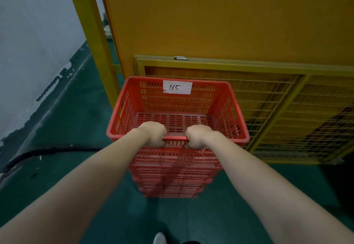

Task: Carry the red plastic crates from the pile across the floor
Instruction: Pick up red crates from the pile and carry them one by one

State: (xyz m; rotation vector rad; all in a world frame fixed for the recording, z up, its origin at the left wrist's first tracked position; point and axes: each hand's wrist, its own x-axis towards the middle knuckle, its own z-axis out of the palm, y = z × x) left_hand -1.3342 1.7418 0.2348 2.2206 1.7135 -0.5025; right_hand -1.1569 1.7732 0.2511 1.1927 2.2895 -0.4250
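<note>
Your left hand (154, 134) and right hand (197, 135) clenched the smooth near rim of the slotted, rectangular red plastic crate (177, 107), fingers curled beneath.

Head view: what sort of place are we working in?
Probably a factory or warehouse floor: a green painted floor, yellow wire-mesh guarding below a yellow panel, and stacked red crates, the top one labelled 115.

Matt red plastic crate (178, 107) with paper label (177, 87), against yellow painted metal mesh (268, 109), on smooth green floor (76, 121).
</note>
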